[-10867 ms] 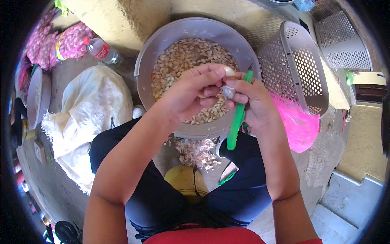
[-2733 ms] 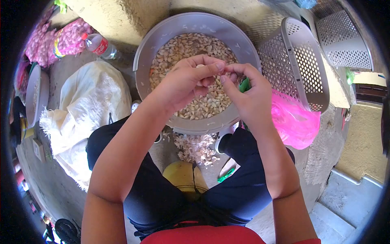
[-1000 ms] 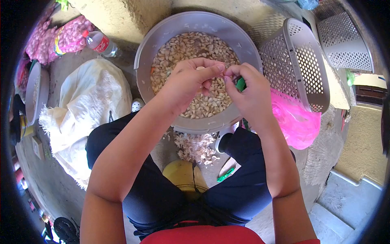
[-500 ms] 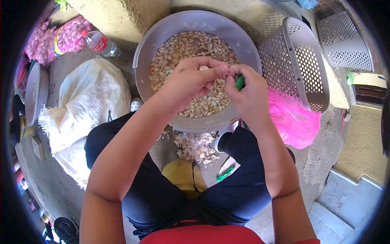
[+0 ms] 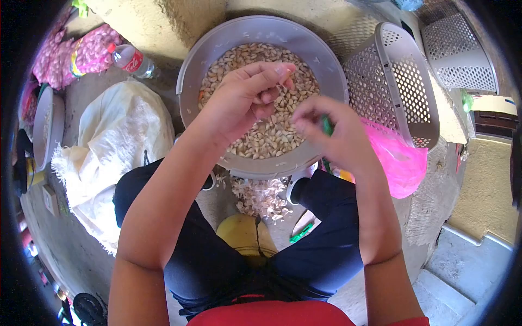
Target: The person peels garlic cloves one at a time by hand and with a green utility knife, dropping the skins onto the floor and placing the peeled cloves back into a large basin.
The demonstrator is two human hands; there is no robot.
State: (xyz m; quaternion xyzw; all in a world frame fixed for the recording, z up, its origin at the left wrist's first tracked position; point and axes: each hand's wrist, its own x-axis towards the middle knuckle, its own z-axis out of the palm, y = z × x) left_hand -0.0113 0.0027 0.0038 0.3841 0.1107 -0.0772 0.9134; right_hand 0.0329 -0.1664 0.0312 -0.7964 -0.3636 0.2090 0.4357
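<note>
Over a large grey tub point(image 5: 182, 81) of garlic cloves point(image 5: 266, 144), my left hand point(image 5: 244, 98) pinches thumb and forefinger together. What looks like a garlic clove point(image 5: 286, 80), mostly hidden, is at those fingertips. To its right, apart from it, is my right hand point(image 5: 334, 130), partly smeared by motion. Its fingers curl around a green-handled tool point(image 5: 327, 125); the working end cannot be made out. Loose garlic skins point(image 5: 261, 198) lie in a heap on the floor below the tub, between my feet.
A grey perforated basket point(image 5: 383, 81) and a pink plastic bag point(image 5: 399, 163) stand right of the tub. On the left are a white woven sack point(image 5: 117, 130), a cola bottle point(image 5: 132, 61) and pink net bags of garlic point(image 5: 95, 49). Another green item point(image 5: 300, 233) lies near my right leg.
My hands were together at the fingertips and are now apart. The right hand has moved down, with the green-handled tool still in it; the left has risen slightly to the left.
</note>
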